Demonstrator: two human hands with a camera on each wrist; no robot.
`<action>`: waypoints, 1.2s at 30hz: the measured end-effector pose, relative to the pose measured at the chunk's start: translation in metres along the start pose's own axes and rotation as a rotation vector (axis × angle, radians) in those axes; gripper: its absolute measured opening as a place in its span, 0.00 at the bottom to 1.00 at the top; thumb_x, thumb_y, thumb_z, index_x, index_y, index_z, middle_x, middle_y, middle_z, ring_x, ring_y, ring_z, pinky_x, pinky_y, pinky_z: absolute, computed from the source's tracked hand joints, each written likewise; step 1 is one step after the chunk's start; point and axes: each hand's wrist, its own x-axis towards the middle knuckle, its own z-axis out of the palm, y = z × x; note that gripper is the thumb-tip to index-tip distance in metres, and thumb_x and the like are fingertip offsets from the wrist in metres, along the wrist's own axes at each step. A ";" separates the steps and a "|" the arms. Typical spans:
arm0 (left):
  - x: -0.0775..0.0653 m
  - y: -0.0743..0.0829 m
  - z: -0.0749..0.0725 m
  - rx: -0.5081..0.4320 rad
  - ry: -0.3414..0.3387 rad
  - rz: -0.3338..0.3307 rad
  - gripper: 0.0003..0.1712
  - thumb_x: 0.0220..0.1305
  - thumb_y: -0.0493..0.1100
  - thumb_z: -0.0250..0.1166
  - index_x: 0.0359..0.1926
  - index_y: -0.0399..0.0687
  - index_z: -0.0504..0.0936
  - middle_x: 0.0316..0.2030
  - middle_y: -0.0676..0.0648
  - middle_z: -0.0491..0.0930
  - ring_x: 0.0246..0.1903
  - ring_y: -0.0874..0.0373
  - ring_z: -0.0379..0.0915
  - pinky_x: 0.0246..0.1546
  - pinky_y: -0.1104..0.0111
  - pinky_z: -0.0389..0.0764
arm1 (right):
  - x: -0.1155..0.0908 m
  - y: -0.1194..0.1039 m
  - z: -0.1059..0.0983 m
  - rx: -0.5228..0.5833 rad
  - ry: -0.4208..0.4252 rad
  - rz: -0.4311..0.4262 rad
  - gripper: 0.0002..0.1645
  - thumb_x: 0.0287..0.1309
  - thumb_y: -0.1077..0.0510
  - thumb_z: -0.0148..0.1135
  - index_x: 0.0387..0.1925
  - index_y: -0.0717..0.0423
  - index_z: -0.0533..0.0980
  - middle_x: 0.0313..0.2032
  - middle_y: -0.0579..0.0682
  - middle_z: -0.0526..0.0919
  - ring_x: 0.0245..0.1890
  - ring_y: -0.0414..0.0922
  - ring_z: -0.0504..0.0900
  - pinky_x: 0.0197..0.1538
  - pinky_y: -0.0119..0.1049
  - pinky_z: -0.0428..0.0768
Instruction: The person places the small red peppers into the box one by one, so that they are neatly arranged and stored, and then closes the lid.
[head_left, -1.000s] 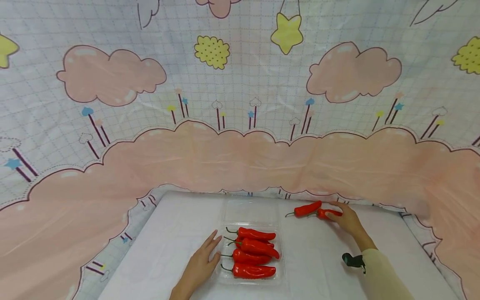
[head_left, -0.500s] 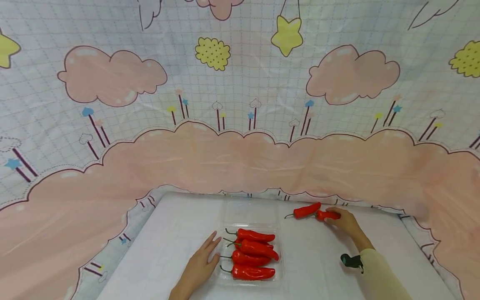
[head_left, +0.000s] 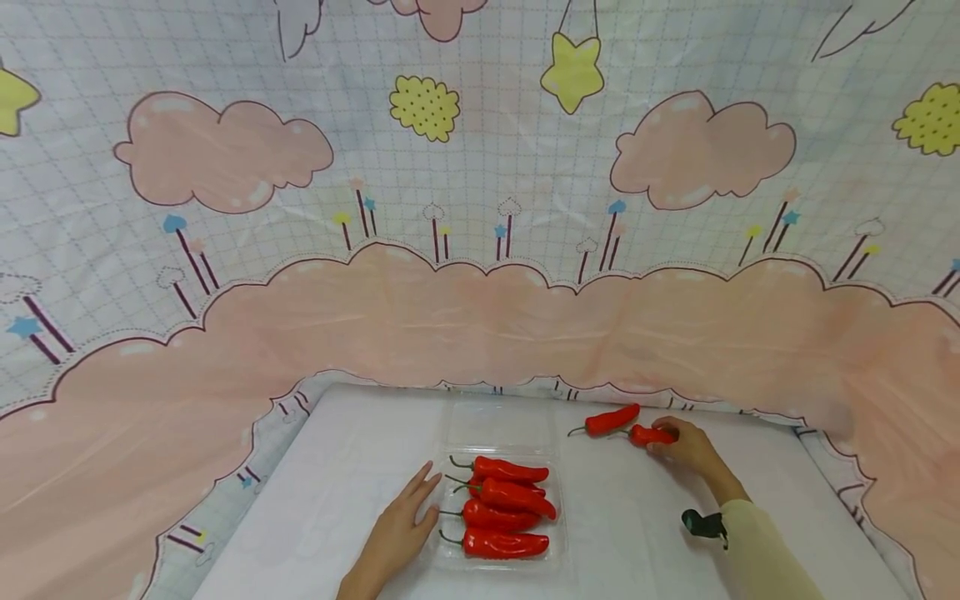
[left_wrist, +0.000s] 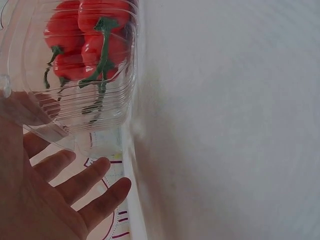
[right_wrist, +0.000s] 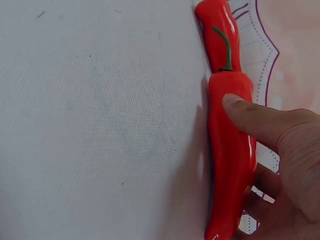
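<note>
At the far right of the table, my right hand (head_left: 692, 452) pinches a red chili pepper (head_left: 642, 435). In the right wrist view its thumb (right_wrist: 255, 117) lies on the upper side of that pepper and the fingers come around the other side. A second red pepper (head_left: 611, 421) lies just beyond, by the held one's green stem. My left hand (head_left: 400, 533) rests at the left side of a clear plastic container (head_left: 564, 546), its fingers spread and straight. Inside the container several red peppers (head_left: 507, 545) lie with their stems to the left.
The container's clear lid (head_left: 501, 425) lies folded back behind it. A white cloth covers the table (head_left: 637, 533), and a patterned curtain (head_left: 480, 325) stands along its back and sides. A small dark device (head_left: 703, 523) sits at the right sleeve (head_left: 765, 550).
My right hand has come down and its fingers have drawn in around the nearer pepper. The left hand has stayed beside the container.
</note>
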 end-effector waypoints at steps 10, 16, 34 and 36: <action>-0.001 0.001 0.001 -0.002 0.013 0.013 0.26 0.65 0.42 0.62 0.65 0.47 0.75 0.72 0.48 0.66 0.63 0.44 0.73 0.59 0.47 0.76 | -0.014 -0.004 -0.004 -0.012 0.011 0.029 0.35 0.55 0.47 0.71 0.59 0.61 0.72 0.57 0.70 0.75 0.55 0.64 0.72 0.60 0.63 0.73; -0.001 0.000 0.001 0.005 0.030 0.024 0.26 0.65 0.41 0.63 0.64 0.47 0.76 0.71 0.47 0.67 0.62 0.43 0.74 0.58 0.46 0.76 | -0.023 -0.010 -0.004 0.001 0.029 0.029 0.34 0.56 0.48 0.70 0.60 0.60 0.72 0.57 0.69 0.75 0.55 0.64 0.72 0.60 0.64 0.73; -0.001 0.000 0.002 -0.008 0.024 0.008 0.26 0.65 0.42 0.63 0.65 0.49 0.76 0.71 0.48 0.66 0.63 0.45 0.73 0.59 0.47 0.76 | -0.039 -0.030 0.000 0.021 0.120 -0.082 0.32 0.57 0.48 0.69 0.59 0.57 0.73 0.56 0.63 0.79 0.53 0.59 0.76 0.57 0.58 0.78; -0.001 0.000 0.002 -0.009 0.024 0.011 0.26 0.65 0.42 0.63 0.65 0.49 0.76 0.71 0.48 0.66 0.62 0.44 0.73 0.59 0.47 0.76 | -0.042 -0.033 0.000 0.023 0.129 -0.089 0.32 0.57 0.48 0.70 0.59 0.57 0.74 0.56 0.63 0.79 0.53 0.58 0.76 0.57 0.57 0.79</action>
